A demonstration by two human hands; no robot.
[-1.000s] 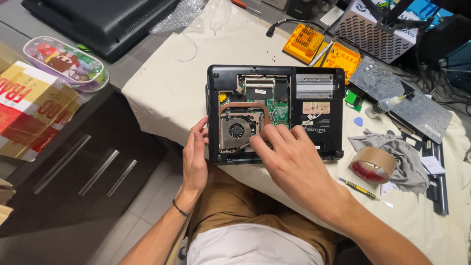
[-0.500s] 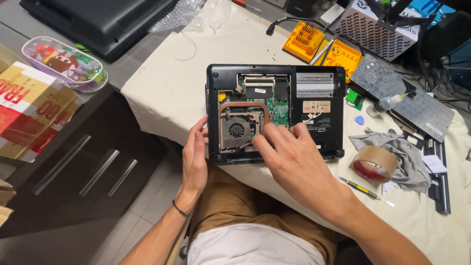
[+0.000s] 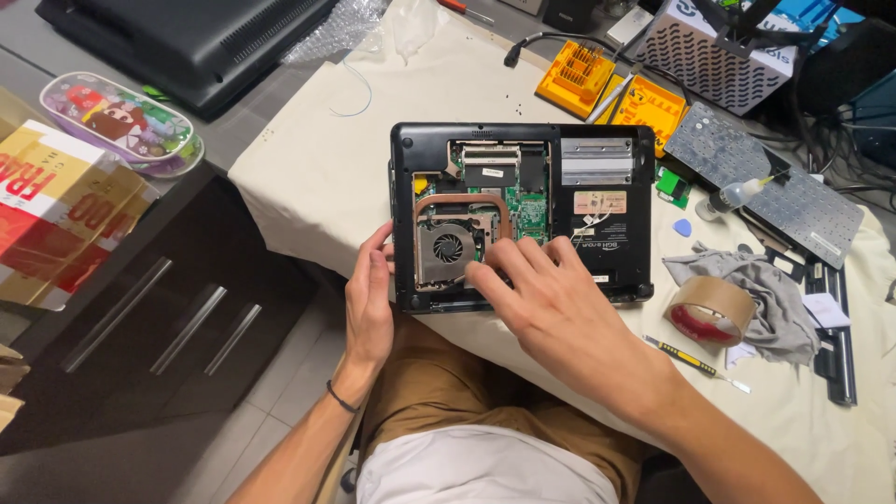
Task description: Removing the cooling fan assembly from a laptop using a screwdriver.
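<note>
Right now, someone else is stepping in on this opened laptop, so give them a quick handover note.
Left hand braces the left edge of the opened laptop, holding nothing.
Right hand rests its fingertips beside the cooling fan, also holding nothing.
Done: bottom cover is off; fan, copper heat pipe and board exposed.
Left: fan and heat pipe still sit in place.
Nearby: tape roll, grey cloth, yellow bit case.

laptop near edge hidden under right hand, cardboard box cut off left
</note>
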